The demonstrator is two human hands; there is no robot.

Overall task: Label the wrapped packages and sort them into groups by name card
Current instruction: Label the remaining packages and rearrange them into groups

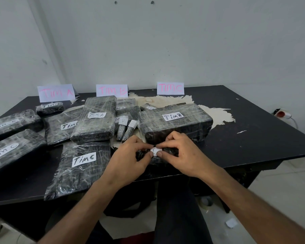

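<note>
Three white paper name cards are standing along the far edge of the black desk (245, 138), reading in pink "TIM A" (56, 92) at left, "TIM B" (111, 90) in the middle and "TIM C" (170, 88) at right. White handwritten labels are showing on black plastic-wrapped packages: "TIM A" on the tall middle package (96, 115), "TIM B" on the large right package (173, 116), "TIM C" on the near flat package (84, 159), and "TIM C" on the near-left package (4, 153).

— Is it bright here?

— Not very. The light is soft and a bit grey-blue. The white wall (183, 41) looks dull, and darker up in the left corner.

— Any shine?

— Yes, small white glints on the plastic wrap of the packages (95, 118).

— Shadows?

— Soft ones. Under the black table (253, 138) it is dark.

— Is it sharp?

— The middle is. The table edges bend, and the sides look blurry.
</note>
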